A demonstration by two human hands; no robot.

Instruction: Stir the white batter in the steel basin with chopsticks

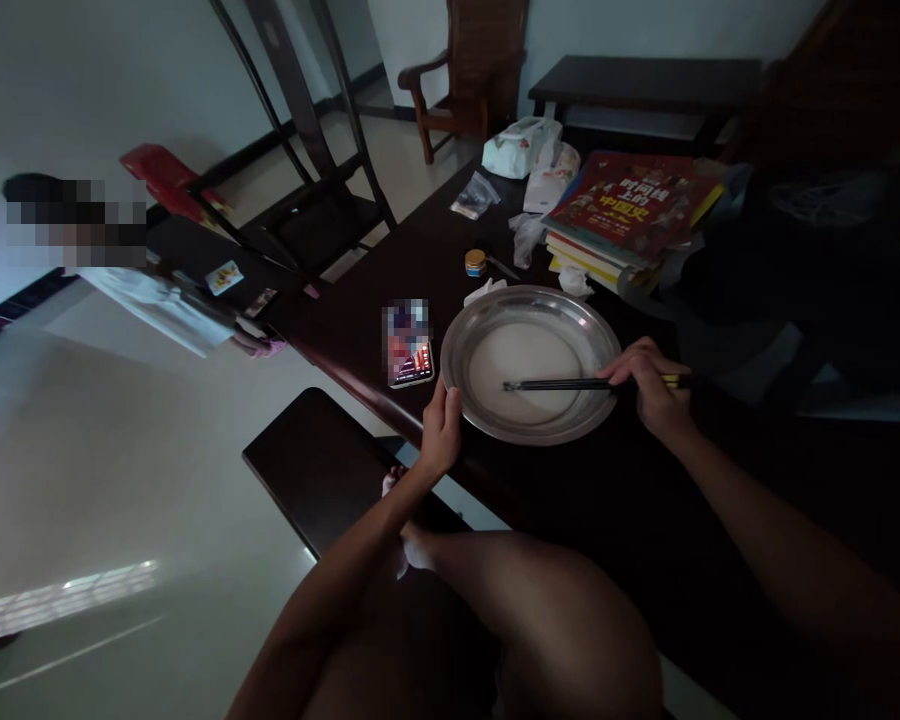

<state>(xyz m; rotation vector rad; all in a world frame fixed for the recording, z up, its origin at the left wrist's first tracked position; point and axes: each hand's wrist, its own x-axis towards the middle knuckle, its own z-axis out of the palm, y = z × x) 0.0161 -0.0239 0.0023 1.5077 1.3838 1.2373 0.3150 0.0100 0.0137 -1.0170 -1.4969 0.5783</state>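
Observation:
A wide round metal basin (529, 433) rests on the dark table, with a whitish liquid (521, 355) in its bottom. My left hand (442, 425) grips the basin's near left rim, thumb against the side. In my right hand (654, 388) is a pair of dark chopsticks (562, 384), its yellowish ends sticking out past my fist. The chopsticks lie nearly level across the basin from the right, and their tips are at the liquid near its middle. Whether the tips are dipped in I cannot tell. Left of the basin lies a phone (410, 345) with a lit screen.
Behind the basin are a small jar (475, 263), crumpled tissue (574, 281), plastic bags (521, 147) and a stack of books (630, 210). A bench (322, 460) stands at the near left. Another person (157, 300) is at the far left, beside a dark chair (307, 220).

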